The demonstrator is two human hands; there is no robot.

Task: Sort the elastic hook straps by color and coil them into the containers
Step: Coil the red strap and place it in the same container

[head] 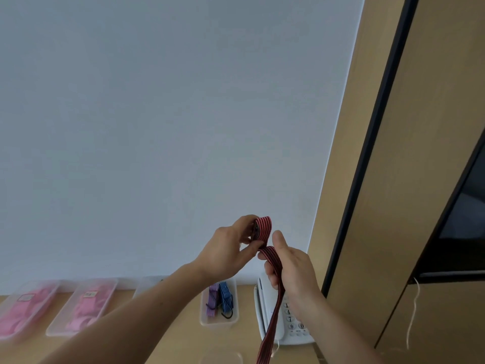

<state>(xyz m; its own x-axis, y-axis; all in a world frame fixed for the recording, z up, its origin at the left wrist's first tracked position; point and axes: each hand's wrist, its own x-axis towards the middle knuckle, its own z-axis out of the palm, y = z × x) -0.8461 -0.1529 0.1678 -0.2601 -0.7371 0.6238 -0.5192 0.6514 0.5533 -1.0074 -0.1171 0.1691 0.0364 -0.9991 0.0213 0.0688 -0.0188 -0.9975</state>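
Red strap (273,298): red with lengthwise black stripes. Purple strap (212,300): lilac with darker stripes. Blue strap (226,298), at its 3 o'clock: blue with black stripes. Far-left tray (42,283) and next tray (61,312): translucent, pink contents. Telephone (271,321): white.

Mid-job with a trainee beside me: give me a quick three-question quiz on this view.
1. True or false: the red striped strap already lies in a container.
2. What lies in the container beside the telephone? A) a purple strap and a blue strap B) pink items C) a red strap only
3. Fill in: the red striped strap's hanging tail runs through the grip of the ___ hand.

Key
1. False: both hands hold it up in the air.
2. A.
3. Right: the right hand holds the tail, and the left hand holds the coiled end.
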